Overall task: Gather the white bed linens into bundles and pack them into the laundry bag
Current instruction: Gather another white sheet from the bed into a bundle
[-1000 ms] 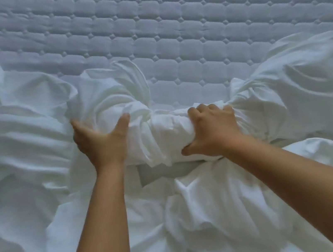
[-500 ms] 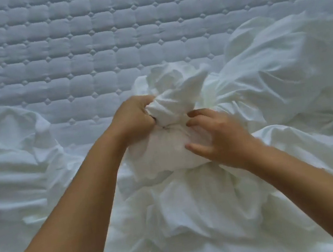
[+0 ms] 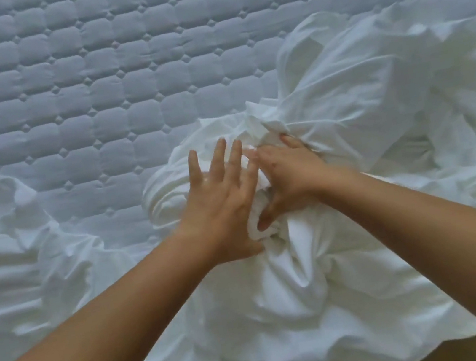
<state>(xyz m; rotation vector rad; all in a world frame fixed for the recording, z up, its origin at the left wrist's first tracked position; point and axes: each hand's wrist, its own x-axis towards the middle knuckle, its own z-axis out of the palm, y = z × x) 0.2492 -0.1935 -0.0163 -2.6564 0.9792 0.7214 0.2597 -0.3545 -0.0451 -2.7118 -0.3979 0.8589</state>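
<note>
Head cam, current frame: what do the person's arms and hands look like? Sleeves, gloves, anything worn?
No gloves: the left hand and right hand are bare, no rings visible. The left forearm and right forearm are uncovered to the frame edge, with no sleeve in view. No watch, bracelet or markings show at either wrist.

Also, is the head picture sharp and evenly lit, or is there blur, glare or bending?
Head view: soft, cool, even light, no glare, faint shadows in folds of the white linens; the left hand and those linens at far right look slightly smeared; the quilted mattress seams bow, a wide-angle effect.
</note>
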